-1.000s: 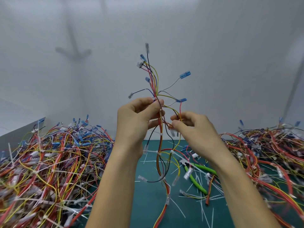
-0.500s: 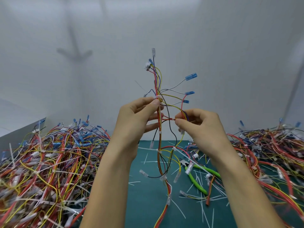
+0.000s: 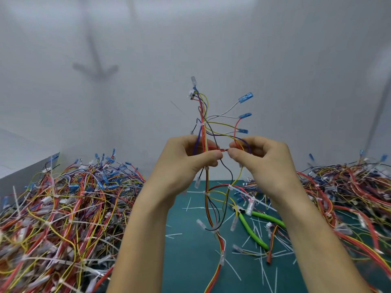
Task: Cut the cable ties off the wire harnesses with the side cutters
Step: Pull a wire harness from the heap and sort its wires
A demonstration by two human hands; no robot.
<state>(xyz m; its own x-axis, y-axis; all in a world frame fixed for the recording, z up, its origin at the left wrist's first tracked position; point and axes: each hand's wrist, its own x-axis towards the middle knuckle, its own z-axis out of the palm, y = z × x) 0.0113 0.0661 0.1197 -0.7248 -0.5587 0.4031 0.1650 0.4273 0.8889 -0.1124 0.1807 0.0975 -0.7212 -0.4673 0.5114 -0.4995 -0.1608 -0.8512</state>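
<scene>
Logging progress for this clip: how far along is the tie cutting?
Done: cut tie scraps litter the mat. In hand: left hand and right hand pinch one harness, white ties on it; cutters lie on the mat. Left: this harness, plus the left pile and right pile; which is finished I cannot tell.

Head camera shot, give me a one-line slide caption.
Left hand and right hand pinch a raised harness; cutters lie on the mat beside a wire pile.

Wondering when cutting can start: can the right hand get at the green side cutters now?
Probably not yet: the right hand pinches the held-up harness. Once it lets go, the cutters lie on the mat just below it, handles mostly clear.
</scene>
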